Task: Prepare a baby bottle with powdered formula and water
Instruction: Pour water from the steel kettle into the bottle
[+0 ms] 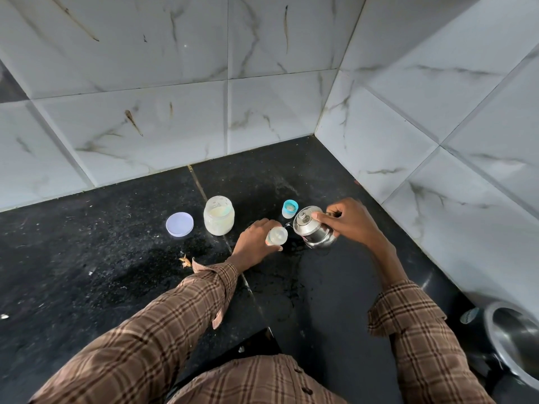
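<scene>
Bottle (277,237) stands on the surface (116,258), left hand (254,243) fingers closed around it; right hand (347,220) fingers grip the kettle (313,228), tilted, spout at the bottle's mouth. Risk: narrow mouth, so overtilting could spill water. Surface is dark stone, marked with smears, set in a tiled corner; jar (218,215), lid (179,224) and cap (290,209) stand apart.

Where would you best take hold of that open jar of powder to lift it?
Grip the powder jar around its rounded glass body, just under the narrower neck, coming from its left front side. It stands upright and open, its lid lying apart to the left, and the left hand with the bottle crowds its right.
</scene>
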